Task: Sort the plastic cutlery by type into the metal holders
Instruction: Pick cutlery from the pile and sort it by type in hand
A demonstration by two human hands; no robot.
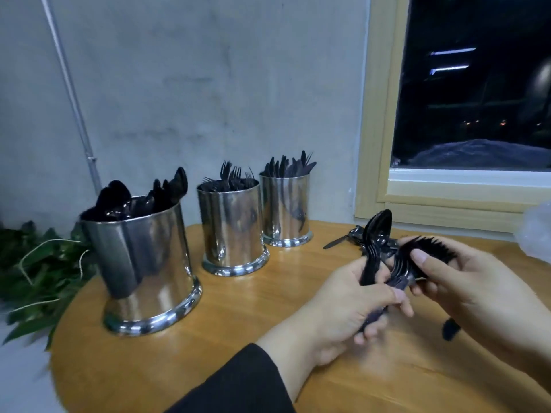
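Hands work over the bench [208, 353]: left hand [343, 311] grips spoons [378, 231], right hand [471, 281] pinches forks [423, 248].

No readable text, label or number anywhere

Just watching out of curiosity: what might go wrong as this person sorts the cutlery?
1. The left hand grips a spoon and forks together, so a piece may land in the wrong holder.
2. The right hand holds a loose fan of forks; some could slip onto the table.
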